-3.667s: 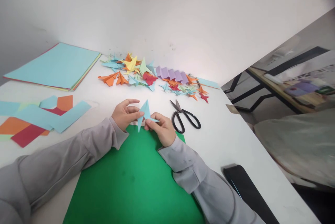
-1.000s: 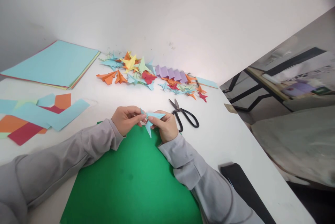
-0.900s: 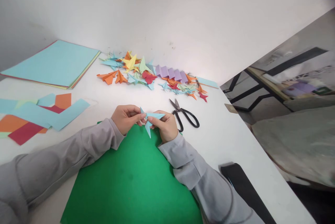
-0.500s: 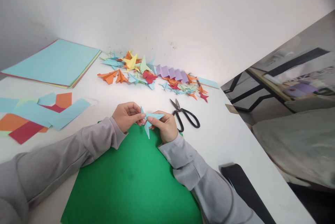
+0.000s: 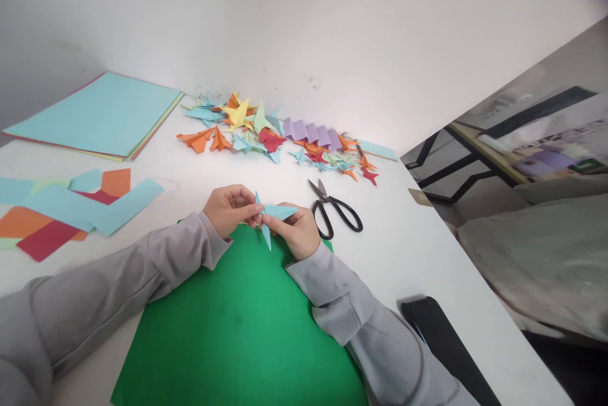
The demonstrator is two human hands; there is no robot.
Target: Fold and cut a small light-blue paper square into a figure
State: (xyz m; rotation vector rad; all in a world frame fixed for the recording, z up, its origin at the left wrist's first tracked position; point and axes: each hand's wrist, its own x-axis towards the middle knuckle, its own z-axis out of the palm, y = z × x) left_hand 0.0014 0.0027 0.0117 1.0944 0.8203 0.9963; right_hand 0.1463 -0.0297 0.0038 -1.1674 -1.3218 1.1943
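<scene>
Between my two hands is a small light-blue folded paper figure (image 5: 280, 210) with several pointed arms. My left hand (image 5: 232, 208) pinches it from the left, thumb and fingertips closed on its edge. From the right, my right hand (image 5: 300, 232) grips its middle with thumb and fingers; its far-side fingers are partly hidden. Both hands are above the far edge of a green sheet (image 5: 237, 323). Black-handled scissors (image 5: 332, 208) lie on the table just right of my right hand, blades pointing away.
Folded paper figures (image 5: 237, 113) in many colours are heaped along the wall, beside a purple pleated strip (image 5: 313, 132). At left lie a stack of coloured sheets (image 5: 104, 114) and cut paper strips (image 5: 61, 203). A black flat object (image 5: 441, 342) rests by my right sleeve.
My right thumb has shifted slightly left and down on the light-blue figure, toward its middle. My left hand has barely moved.
</scene>
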